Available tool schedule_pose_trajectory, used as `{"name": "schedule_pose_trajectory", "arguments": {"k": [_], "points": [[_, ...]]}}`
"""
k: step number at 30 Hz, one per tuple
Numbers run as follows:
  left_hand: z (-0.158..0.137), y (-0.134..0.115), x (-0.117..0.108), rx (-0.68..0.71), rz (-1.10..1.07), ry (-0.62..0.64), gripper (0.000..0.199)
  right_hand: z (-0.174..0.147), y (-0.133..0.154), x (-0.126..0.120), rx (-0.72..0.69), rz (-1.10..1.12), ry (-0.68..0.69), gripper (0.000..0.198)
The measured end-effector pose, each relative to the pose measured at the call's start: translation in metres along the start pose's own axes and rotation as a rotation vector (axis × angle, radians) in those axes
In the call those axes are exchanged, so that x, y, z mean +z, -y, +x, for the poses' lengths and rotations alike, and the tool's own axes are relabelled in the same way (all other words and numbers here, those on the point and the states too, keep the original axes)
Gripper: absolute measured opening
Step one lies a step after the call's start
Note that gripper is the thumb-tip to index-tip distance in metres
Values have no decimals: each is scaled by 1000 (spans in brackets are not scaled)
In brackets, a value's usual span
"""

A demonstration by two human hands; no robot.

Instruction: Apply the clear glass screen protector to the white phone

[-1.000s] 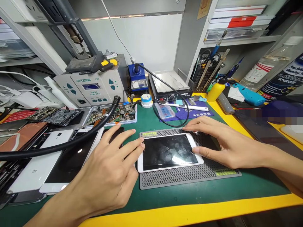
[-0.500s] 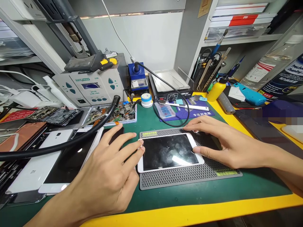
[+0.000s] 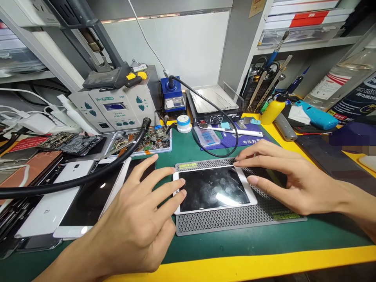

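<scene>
A white-framed tablet lies screen up on a grey honeycomb pad. Its dark screen carries smudges and a bright reflection. My left hand is open, its fingers spread and fingertips resting on the tablet's left edge. At the tablet's right end is my right hand, also open, with thumb and fingers apart. The right fingertips are by the upper right corner and the thumb by the right edge; whether they touch it I cannot tell. Part of a dark area on the pad shows beneath the right hand.
Several phones, one a white phone, lie at the left under a thick black hose. Behind are a hot-air station, a parts tray, a heating plate and a toothbrush. A yellow bottle stands at the right.
The view has shifted slightly, so everything appears a little further right. My right fingers have drawn in toward the tablet's upper corner, and the thumb has eased off its right edge.
</scene>
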State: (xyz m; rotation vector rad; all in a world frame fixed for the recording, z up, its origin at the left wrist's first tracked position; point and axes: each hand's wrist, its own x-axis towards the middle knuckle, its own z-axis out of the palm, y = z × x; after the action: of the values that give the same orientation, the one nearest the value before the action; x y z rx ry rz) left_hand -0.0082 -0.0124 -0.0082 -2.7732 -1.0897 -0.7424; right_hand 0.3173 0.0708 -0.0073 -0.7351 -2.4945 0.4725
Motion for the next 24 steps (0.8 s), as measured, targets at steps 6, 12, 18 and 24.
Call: {"name": "schedule_pose_trajectory", "arguments": {"k": [6,12,18,24], "points": [[0,1,2,-6,8,-2,31,-1,1,1,-71,-22,-43,31],[-1,2,1,0,22,13,31,-1,2,2,-77,-13,-60,33],[-1,2,0,5,34,8,34,-1,2,1,-55,-12,-52,35],[0,2,0,-1,38,5,32,-1,1,2,-55,-2,-53,35]]}}
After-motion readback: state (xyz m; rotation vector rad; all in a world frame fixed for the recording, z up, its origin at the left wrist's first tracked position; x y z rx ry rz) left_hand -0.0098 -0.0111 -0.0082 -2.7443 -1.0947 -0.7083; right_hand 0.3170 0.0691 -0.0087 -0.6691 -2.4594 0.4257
